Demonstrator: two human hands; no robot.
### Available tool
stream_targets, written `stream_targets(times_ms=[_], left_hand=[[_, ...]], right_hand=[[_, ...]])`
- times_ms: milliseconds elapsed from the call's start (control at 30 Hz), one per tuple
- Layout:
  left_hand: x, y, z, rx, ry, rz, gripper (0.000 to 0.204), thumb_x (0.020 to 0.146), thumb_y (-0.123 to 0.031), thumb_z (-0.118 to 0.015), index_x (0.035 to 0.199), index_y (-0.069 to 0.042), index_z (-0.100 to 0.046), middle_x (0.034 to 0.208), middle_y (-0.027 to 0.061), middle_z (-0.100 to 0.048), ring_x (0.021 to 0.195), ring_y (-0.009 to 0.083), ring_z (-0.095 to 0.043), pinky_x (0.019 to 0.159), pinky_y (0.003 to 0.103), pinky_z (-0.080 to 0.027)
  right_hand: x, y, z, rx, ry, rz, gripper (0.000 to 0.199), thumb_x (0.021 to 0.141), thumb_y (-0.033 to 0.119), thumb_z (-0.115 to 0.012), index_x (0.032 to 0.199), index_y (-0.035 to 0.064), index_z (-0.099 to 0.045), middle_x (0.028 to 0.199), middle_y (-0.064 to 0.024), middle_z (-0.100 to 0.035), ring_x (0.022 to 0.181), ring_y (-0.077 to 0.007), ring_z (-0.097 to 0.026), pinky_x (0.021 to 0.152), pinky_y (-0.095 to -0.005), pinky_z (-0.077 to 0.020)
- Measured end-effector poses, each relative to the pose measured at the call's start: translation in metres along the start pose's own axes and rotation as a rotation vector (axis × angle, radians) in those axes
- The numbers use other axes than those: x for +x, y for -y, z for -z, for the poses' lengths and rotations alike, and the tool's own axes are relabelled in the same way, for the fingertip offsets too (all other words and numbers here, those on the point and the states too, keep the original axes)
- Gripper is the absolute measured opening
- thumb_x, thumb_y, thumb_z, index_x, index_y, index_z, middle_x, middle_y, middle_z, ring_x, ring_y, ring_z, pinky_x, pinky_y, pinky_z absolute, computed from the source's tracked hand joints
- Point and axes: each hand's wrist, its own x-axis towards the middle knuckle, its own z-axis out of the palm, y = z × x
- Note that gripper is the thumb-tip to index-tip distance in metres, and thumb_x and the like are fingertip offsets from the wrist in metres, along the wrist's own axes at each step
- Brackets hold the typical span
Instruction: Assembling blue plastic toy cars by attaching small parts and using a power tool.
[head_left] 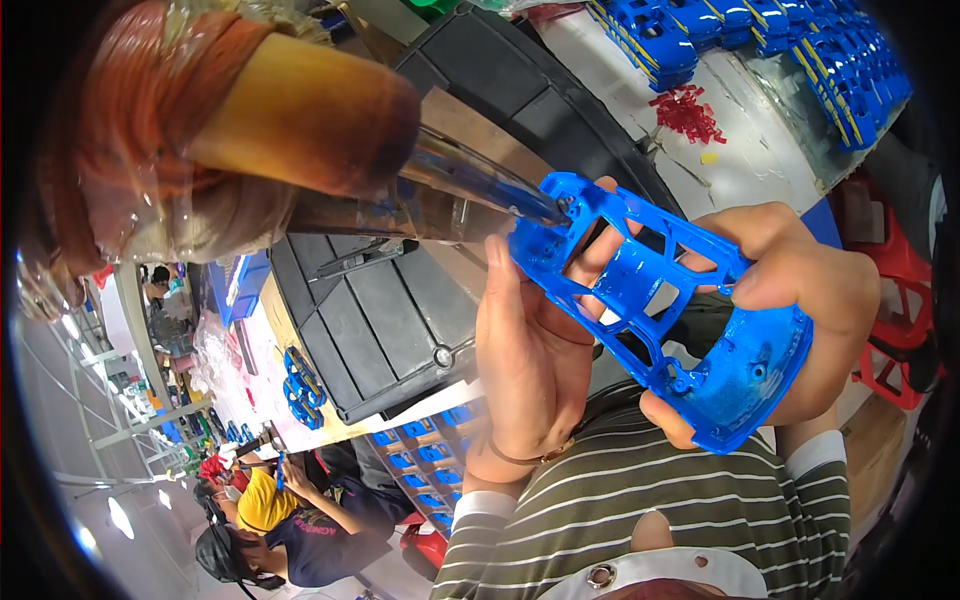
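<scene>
A blue plastic toy car body shell [650, 300], open-framed with window cut-outs, is held up in front of me between both hands. My left hand [525, 370] supports its narrow end from below and behind, with the thumb raised beside it. My right hand [810, 290] wraps around the wide rounded end, thumb on top. A big tool [300, 120] with a tape-wrapped wooden handle and a metal shaft reaches in from the upper left. Its tip [560, 212] touches the shell's narrow end. No hand shows on the tool. My sleeves are olive with white stripes.
Black plastic crates [400, 310] lie behind the hands. Stacks of blue parts [830, 60] and a heap of small red pieces [690, 115] sit on the white table at the upper right. A red stool [900, 330] stands at the right. Other people [280, 520] work at the lower left.
</scene>
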Motion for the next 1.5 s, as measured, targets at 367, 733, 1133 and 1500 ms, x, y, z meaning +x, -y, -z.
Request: stream_targets(times_ms=[367,733,1133,1500], left_hand=[[-0.011,0.016,0.004,0.022,0.077,0.132,0.059,0.097,-0.043,-0.028,0.132,0.004,-0.037,0.134,0.0209,-0.043,0.118,0.0309,-0.049,0.097,0.043,-0.044],[-0.051,-0.006,0.054,0.057,0.136,0.493,0.074,0.087,-0.066,-0.035,0.110,0.002,-0.055,0.092,0.0123,-0.065,0.070,0.0201,-0.066,0.057,0.033,-0.058],[-0.193,-0.101,0.222,-0.081,-0.414,-0.798,0.042,0.085,-0.017,-0.058,0.117,0.008,-0.048,0.114,0.0155,-0.057,0.104,0.0256,-0.057,0.089,0.038,-0.049],[-0.195,-0.205,0.502,0.889,-1.189,-1.025,0.026,0.084,-0.009,-0.064,0.107,0.004,-0.060,0.102,0.0137,-0.063,0.086,0.0224,-0.059,0.078,0.034,-0.049]], right_hand=[[-0.028,0.001,0.002,-0.042,-0.067,0.007,0.065,0.044,0.016,-0.091,0.091,0.0066,-0.048,0.097,-0.0214,-0.061,0.082,-0.0264,-0.064,0.071,-0.0340,-0.0519],[-0.065,0.024,-0.022,-0.162,-0.065,0.414,0.033,0.084,0.020,-0.063,0.106,0.0041,-0.044,0.093,-0.0276,-0.061,0.078,-0.0362,-0.064,0.060,-0.0402,-0.0554],[-0.083,0.029,-0.034,-0.312,0.166,0.535,0.058,0.089,0.047,-0.052,0.133,0.0143,-0.034,0.120,-0.0268,-0.050,0.103,-0.0438,-0.054,0.082,-0.0519,-0.0487],[-0.098,0.014,-0.009,-0.539,0.046,0.319,0.053,0.074,0.024,-0.069,0.116,-0.0040,-0.052,0.111,-0.0232,-0.056,0.098,-0.0399,-0.056,0.087,-0.0471,-0.0440]])
